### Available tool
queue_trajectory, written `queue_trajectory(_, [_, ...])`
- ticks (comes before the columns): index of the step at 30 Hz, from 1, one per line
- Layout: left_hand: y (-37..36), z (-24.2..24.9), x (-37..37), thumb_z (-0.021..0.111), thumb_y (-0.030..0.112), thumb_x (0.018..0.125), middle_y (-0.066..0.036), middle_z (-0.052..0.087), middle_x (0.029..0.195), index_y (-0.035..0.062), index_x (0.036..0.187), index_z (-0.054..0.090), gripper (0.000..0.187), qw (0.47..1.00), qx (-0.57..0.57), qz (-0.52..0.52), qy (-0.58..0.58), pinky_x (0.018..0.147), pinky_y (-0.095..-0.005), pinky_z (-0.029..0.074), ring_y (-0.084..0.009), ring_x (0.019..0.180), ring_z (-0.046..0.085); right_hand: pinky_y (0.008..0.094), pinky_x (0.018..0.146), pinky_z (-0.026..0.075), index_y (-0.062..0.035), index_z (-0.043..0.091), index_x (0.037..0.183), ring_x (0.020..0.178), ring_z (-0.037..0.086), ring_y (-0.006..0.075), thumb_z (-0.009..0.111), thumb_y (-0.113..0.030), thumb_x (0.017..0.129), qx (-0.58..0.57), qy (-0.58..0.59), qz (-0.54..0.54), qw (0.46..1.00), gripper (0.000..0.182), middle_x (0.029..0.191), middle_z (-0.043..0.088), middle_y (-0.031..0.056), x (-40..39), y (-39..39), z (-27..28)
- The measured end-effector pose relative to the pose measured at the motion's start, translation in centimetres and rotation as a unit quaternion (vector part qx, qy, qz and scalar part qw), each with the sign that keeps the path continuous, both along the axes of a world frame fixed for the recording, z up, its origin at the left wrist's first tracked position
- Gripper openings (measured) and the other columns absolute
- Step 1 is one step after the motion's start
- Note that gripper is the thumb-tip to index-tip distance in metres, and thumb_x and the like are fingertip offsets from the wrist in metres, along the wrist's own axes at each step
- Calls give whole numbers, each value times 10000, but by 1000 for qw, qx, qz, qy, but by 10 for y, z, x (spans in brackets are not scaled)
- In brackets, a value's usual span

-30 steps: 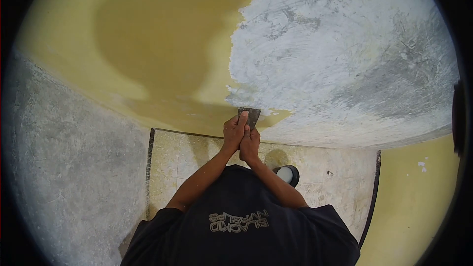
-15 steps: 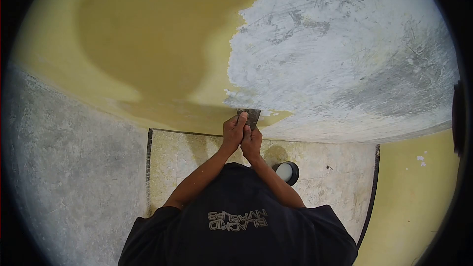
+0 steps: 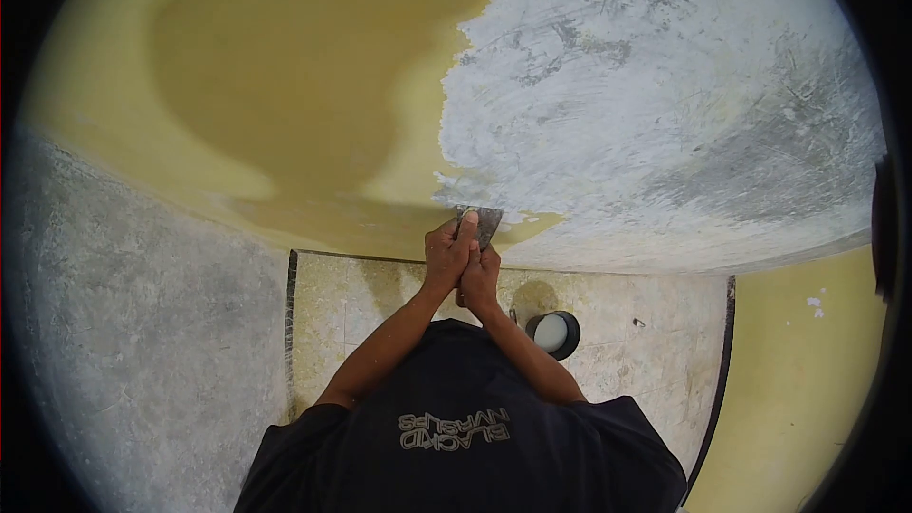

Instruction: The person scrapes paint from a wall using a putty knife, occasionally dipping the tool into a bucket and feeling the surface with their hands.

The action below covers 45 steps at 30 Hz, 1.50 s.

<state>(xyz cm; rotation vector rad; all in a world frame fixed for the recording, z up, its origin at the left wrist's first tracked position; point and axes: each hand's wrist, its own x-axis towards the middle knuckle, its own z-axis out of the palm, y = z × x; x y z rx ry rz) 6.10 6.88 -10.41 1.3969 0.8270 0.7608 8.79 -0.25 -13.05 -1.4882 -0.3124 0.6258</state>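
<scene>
Both my hands are closed together on a scraper with a broad, dark, flat blade (image 3: 488, 225). My left hand (image 3: 447, 255) wraps it from the left, its thumb stretched up along the blade. Just below and to the right, my right hand (image 3: 481, 277) grips it with the thumb pointing up; the handle is mostly hidden by my fingers. The blade's top edge lies against the lower wall, where yellow paint (image 3: 418, 157) meets a bared whitish-grey area (image 3: 570, 123) along a ragged border. A small yellow remnant (image 3: 539, 226) shows right of the blade.
A dark round container with whitish contents (image 3: 551, 332) stands on the floor by my right forearm. Tiled floor (image 3: 627, 351) speckled with bits lies below. A grey bare wall (image 3: 142, 304) rises at left, a yellow wall (image 3: 807, 370) at right. A darker patch (image 3: 285, 66) marks the yellow paint.
My hands have shifted very slightly left and the blade has tilted a little, its face looking lighter. Both hands keep their hold on the scraper.
</scene>
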Motion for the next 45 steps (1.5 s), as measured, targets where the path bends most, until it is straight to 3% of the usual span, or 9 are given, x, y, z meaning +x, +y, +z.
queue_trajectory(11, [-3,29,16,584,314,965,44,489,563,21,677,579,411,991,12,25,-131,489,-267,350,-47,548,400,319,641,474,41,604,973,699,590,157,457,-155,998,30,-198,-7,980,246,768,651,93,16,3,45])
queue_trajectory(17, [-40,0,8,526,411,982,16,495,572,41,636,558,507,995,-62,-80,9,486,-258,346,-56,536,417,263,478,401,24,584,901,544,510,91,472,-221,1004,-41,51,17,998,288,652,574,20,20,-42,27])
queue_trajectory(24, [-43,-31,20,517,406,987,25,468,572,46,640,541,501,1000,-14,-20,20,486,-277,327,-60,538,389,343,580,477,41,595,935,631,597,179,471,-223,1004,58,-31,-45,997,299,697,631,65,32,-27,-32])
queue_trajectory(27, [-40,-35,26,502,414,989,-12,508,558,20,667,581,515,998,63,-5,21,501,-298,359,-95,543,435,378,629,490,51,601,946,676,619,210,477,-203,997,9,-95,-34,995,287,735,654,90,39,-30,-31])
queue_trajectory(32, [-42,-39,30,520,340,998,48,447,598,46,650,516,455,997,-54,-23,-57,519,-258,321,-45,589,368,375,621,480,51,609,969,671,616,221,485,-173,983,-124,-249,-20,960,257,783,672,126,49,-35,-39])
queue_trajectory(35, [-44,-19,28,523,335,996,56,450,601,58,647,516,446,1000,-23,-9,-18,522,-254,326,-44,590,370,395,630,482,66,602,971,695,653,303,495,-147,965,-19,-46,45,998,239,794,671,200,48,-37,-23])
queue_trajectory(39, [-39,-17,23,533,324,992,63,446,593,71,628,512,443,998,13,-7,67,516,-254,323,-42,584,367,382,624,481,65,600,969,672,639,274,493,-128,962,69,-24,3,997,221,766,664,176,37,-27,-31])
queue_trajectory(41, [-38,-26,31,549,322,984,67,432,572,81,611,507,446,999,-41,-9,-32,500,-259,315,-41,566,357,347,627,476,60,599,964,683,599,185,483,-123,972,-106,-225,-19,968,216,761,656,117,44,-30,-18])
queue_trajectory(45, [-41,-16,28,558,325,981,68,432,574,87,612,507,441,995,-99,-5,-33,501,-253,314,-37,565,362,355,637,481,55,605,971,691,616,208,487,-118,968,-43,-123,12,991,209,775,664,139,44,-32,-17])
